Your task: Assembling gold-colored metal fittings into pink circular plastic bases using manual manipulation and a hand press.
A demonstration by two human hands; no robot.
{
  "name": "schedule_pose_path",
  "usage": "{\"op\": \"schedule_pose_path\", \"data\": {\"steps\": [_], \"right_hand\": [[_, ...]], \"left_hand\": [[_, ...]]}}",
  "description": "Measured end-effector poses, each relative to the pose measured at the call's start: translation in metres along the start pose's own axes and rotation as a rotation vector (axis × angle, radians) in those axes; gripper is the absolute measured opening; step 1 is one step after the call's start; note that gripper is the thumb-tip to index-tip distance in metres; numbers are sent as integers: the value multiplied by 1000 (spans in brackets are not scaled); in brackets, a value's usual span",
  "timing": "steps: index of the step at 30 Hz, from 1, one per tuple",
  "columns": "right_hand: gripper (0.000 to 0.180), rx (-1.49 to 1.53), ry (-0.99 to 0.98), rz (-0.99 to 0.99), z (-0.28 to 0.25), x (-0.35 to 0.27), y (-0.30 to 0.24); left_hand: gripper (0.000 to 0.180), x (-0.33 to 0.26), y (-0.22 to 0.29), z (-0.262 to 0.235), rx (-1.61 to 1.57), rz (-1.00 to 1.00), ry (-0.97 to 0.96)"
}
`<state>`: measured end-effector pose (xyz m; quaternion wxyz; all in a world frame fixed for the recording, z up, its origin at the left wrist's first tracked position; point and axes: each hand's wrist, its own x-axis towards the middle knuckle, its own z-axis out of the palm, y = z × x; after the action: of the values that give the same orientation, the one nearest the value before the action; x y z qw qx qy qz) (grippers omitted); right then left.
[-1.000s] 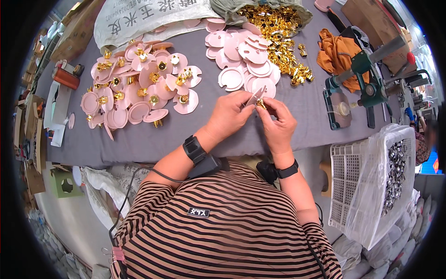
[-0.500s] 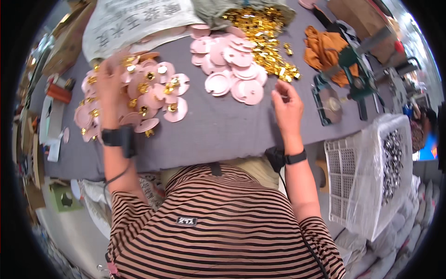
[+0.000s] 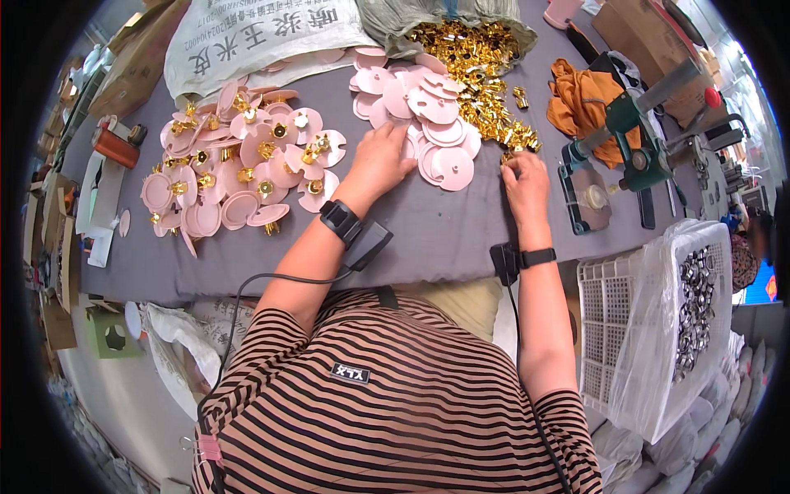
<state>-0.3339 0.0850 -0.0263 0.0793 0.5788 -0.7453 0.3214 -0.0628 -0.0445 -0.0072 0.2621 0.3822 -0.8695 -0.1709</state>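
My left hand [image 3: 380, 165] is at the near left edge of a pile of round pink discs [image 3: 453, 167], fingers and thumb closed about the rim of one disc [image 3: 409, 146]. At the near end of a heap of shiny gold metal pieces [image 3: 485, 99], my right hand [image 3: 528, 185] pinches a small gold metal piece [image 3: 506, 156], mostly covered by the fingertips. To the left lies a broad pile of pink discs with gold pieces attached [image 3: 239, 169], some tilted, some on edge.
A green hand press [image 3: 629, 148] stands at the right, beside an orange cloth [image 3: 580, 95]. Below it is a white plastic crate [image 3: 605, 329] with silvery metal parts. A white woven sack [image 3: 263, 41] and a grey-green bag [image 3: 387, 20] lie at the back.
My left hand has moved right, from the assembled discs to the loose pink discs, and closed on one. My right hand has gone from part-open fingers to a pinch at the gold heap.
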Motion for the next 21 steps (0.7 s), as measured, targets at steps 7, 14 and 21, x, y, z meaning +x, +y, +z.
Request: {"op": "schedule_pose_path", "data": {"steps": [7,14,21], "right_hand": [[15,681,163,438,-8,-18,-30],[18,786,208,354,-9,-27,-64],[22,760,172,25,-15,-30,-133]], "left_hand": [[62,-16,2,2,70,78,-72],[24,-21,11,-16,-715,-319,-43],[25,-36,61,-10,-1383,-343,-126]]}}
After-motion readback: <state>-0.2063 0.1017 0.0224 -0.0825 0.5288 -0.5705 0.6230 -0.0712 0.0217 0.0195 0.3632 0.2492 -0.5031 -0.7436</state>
